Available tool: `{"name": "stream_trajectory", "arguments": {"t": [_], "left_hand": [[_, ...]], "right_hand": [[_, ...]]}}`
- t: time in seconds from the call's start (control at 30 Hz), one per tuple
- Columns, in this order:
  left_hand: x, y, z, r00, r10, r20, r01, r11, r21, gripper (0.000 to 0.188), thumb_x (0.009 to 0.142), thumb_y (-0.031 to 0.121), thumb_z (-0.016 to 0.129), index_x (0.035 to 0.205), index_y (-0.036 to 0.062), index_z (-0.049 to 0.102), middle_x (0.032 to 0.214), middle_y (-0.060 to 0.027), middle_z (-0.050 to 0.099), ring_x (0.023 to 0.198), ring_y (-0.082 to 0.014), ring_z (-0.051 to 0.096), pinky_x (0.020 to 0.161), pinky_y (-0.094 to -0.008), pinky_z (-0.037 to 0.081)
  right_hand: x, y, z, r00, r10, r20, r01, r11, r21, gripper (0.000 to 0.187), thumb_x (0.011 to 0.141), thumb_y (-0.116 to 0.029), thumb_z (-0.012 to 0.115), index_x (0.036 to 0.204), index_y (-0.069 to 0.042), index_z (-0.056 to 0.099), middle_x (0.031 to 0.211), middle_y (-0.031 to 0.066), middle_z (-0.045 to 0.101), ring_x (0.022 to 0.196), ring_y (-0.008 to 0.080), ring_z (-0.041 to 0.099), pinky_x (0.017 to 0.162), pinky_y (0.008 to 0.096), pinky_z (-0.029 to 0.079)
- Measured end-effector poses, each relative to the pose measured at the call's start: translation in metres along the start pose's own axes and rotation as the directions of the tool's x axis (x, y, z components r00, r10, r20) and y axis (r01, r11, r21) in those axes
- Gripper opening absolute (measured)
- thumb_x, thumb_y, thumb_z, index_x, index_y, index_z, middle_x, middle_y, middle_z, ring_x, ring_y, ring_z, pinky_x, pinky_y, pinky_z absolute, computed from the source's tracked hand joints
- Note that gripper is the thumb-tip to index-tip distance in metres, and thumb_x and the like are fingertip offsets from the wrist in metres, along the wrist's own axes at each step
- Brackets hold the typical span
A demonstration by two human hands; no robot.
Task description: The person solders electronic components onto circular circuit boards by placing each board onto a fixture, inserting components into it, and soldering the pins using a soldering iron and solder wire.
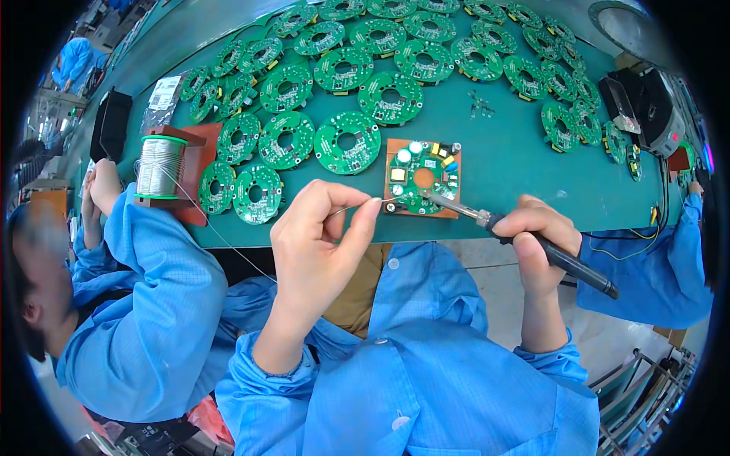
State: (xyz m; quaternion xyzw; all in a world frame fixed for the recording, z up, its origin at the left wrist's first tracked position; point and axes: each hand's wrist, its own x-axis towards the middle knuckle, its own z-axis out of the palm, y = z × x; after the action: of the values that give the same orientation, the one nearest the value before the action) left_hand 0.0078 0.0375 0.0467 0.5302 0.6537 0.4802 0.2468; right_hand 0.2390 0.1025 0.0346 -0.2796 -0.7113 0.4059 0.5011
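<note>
My left hand (323,235) is closed in a pinch on thin solder wire (356,207), its end reaching toward a round green circuit board (403,199). That board carries capacitors, yellow-wrapped parts and a central hole, and rests on a square brown block (393,146). My right hand (541,235) grips the dark handle of a soldering iron (487,220). The iron's tip meets or nearly meets the board's near edge, close to the wire's end; contact is too small to tell. From a solder spool (161,166) on a brown stand (204,152), the wire trails down toward my left hand.
Many ring-shaped green circuit boards (347,143) cover the far side of the green table (502,167). Small loose components (480,105) lie behind the block. A dark soldering station (654,106) stands at right with cables. Co-workers in blue sleeves (152,304) sit at left and right.
</note>
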Motion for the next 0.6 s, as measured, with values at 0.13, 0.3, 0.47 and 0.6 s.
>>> {"name": "stream_trajectory", "arguments": {"t": [0.13, 0.3, 0.47, 0.6], "left_hand": [[-0.001, -0.001, 0.004, 0.997, 0.079, 0.01, -0.08, 0.993, 0.088, 0.009, 0.076, 0.002, 0.072, 0.078, 0.0031, 0.063, 0.058, -0.0009, 0.039, 0.049, -0.0087, 0.034, 0.044, -0.0259, 0.028], [-0.002, -0.001, 0.007, 0.989, 0.146, 0.003, -0.145, 0.981, 0.126, 0.01, 0.075, 0.002, 0.072, 0.077, 0.0031, 0.062, 0.057, -0.0014, 0.039, 0.049, -0.0099, 0.035, 0.044, -0.0268, 0.029], [-0.005, -0.002, 0.011, 0.988, 0.152, -0.013, -0.148, 0.978, 0.149, 0.011, 0.075, 0.001, 0.072, 0.076, 0.0032, 0.061, 0.057, -0.0017, 0.039, 0.048, -0.0106, 0.036, 0.043, -0.0275, 0.029], [-0.006, -0.004, 0.012, 0.986, 0.166, -0.025, -0.16, 0.977, 0.144, 0.012, 0.074, 0.0, 0.072, 0.076, 0.0033, 0.061, 0.057, -0.0015, 0.039, 0.048, -0.0106, 0.036, 0.043, -0.0274, 0.029]], "right_hand": [[0.005, 0.003, -0.001, 0.996, -0.043, 0.076, 0.044, 0.999, -0.012, 0.016, 0.075, -0.013, 0.063, 0.078, 0.002, 0.069, 0.061, 0.006, 0.06, 0.052, 0.0127, 0.045, 0.046, 0.027, 0.031], [0.008, 0.005, -0.004, 0.991, -0.061, 0.117, 0.062, 0.998, -0.006, 0.015, 0.074, -0.011, 0.062, 0.078, 0.001, 0.069, 0.061, 0.0053, 0.06, 0.052, 0.0126, 0.043, 0.045, 0.0273, 0.03], [0.008, 0.002, -0.002, 0.992, 0.015, 0.121, -0.01, 0.999, -0.038, 0.031, 0.082, -0.027, 0.062, 0.073, 0.002, 0.065, 0.06, 0.0056, 0.054, 0.055, 0.0137, 0.044, 0.05, 0.0272, 0.03], [0.011, 0.003, -0.004, 0.987, 0.003, 0.159, 0.002, 1.0, -0.029, 0.03, 0.082, -0.027, 0.062, 0.074, 0.002, 0.065, 0.059, 0.0051, 0.052, 0.055, 0.0137, 0.042, 0.049, 0.0274, 0.03]]}}
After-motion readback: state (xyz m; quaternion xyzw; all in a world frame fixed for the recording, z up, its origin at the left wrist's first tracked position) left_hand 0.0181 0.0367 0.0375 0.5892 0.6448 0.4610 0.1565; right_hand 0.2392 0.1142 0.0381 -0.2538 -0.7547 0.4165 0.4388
